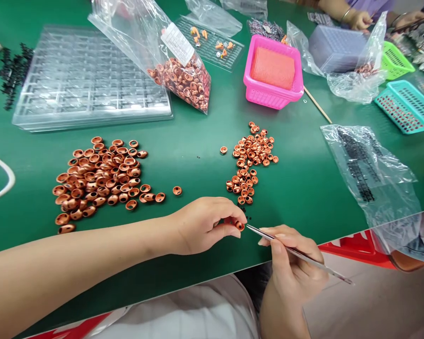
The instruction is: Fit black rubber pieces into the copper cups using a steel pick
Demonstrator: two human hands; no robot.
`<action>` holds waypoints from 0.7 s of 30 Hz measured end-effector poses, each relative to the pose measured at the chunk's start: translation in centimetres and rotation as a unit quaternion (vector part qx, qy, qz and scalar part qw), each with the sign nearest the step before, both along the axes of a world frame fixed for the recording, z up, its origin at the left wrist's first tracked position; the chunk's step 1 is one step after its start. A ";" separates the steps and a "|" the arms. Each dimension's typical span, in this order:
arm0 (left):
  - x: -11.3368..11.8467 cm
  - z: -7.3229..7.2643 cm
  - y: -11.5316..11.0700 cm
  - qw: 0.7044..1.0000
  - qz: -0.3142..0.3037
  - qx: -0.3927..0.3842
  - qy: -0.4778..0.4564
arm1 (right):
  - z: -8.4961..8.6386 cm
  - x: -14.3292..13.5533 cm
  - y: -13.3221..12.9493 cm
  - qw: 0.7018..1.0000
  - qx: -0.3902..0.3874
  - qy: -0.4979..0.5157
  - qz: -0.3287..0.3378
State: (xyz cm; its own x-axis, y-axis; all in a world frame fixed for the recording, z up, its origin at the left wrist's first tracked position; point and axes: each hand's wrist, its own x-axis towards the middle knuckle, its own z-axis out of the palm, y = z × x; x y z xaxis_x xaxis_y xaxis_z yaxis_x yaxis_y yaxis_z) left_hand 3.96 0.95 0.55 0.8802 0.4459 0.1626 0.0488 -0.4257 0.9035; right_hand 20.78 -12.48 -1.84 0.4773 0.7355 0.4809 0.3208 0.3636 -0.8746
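Observation:
Near the table's front edge, my left hand [205,226] pinches a small copper-coloured cup-shaped part [239,226] with a hole in it. My right hand [297,263] grips a slim metal tool [300,254], likely tweezers, held like a pen. Its tip touches or nearly touches the part in my left fingers; I cannot tell which. A few tiny black bits [248,217] lie just behind my left fingertips. Beyond them is a loose pile of the same copper parts [254,148]. A larger copper pile [102,174] spreads to the left, behind my forearm.
Stacked clear plastic trays [92,80] stand back left, a bag of copper parts [187,80] leaning over them. A pink basket [273,96] holds an orange-red block. At right lie a plastic bag with black pieces [363,165] and a teal basket [410,108]. Another person's hand [361,20] is at the far right.

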 end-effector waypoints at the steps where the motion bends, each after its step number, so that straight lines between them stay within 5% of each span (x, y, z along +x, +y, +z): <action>1: 0.0 0.1 0.0 1.000 -0.003 -0.003 0.005 | 0.0 0.0 0.0 1.000 0.000 0.004 -0.002; 21: -0.3 0.4 -1.0 0.992 0.026 0.122 0.022 | 0.2 -0.1 0.2 0.999 0.047 0.006 -0.008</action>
State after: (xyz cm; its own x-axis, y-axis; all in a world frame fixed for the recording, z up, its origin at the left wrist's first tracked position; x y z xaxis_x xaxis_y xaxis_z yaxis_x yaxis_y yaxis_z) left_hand 3.67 -0.02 0.93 0.8659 0.4425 0.2331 0.1133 -0.6275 0.7703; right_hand 20.67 -12.24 -1.64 0.4952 0.6795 0.5414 0.3176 0.4385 -0.8408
